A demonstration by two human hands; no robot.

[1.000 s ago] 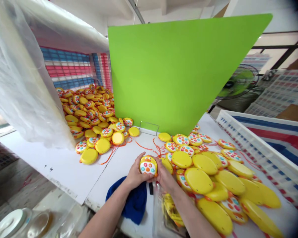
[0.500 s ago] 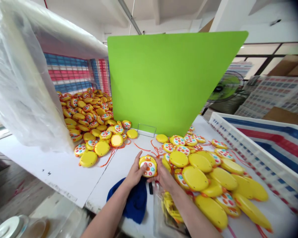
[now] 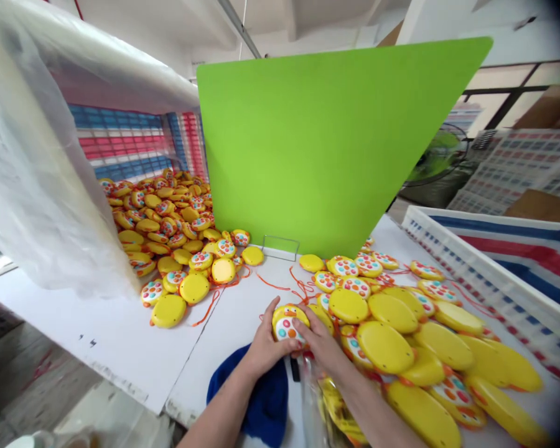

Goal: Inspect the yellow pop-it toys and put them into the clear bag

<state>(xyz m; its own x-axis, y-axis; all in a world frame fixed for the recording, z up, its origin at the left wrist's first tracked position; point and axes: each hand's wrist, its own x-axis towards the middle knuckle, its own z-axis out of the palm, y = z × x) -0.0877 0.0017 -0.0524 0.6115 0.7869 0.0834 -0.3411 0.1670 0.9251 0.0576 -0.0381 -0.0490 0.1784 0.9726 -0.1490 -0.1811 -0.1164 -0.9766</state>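
Observation:
Both my hands grip one yellow duck-shaped toy [image 3: 287, 322] with coloured buttons, face up over the white table [image 3: 121, 323]. My left hand [image 3: 264, 345] wraps its left side, thumb on the button face. My right hand [image 3: 321, 344] holds the right side with fingers across the front. A blue cloth [image 3: 266, 398] lies under my left wrist. A clear plastic bag [image 3: 326, 404] with yellow items sits under my right forearm.
A heap of the same yellow toys [image 3: 401, 336] with orange cords lies to the right, another heap [image 3: 168, 230] at the back left. A green board [image 3: 326, 143] stands behind. A white crate [image 3: 476, 274] is at right, clear plastic sheeting [image 3: 37, 162] at left.
The toy and both hands have shifted slightly down and right on the table, and my right fingers now lie across its front. The camera view has moved a little.

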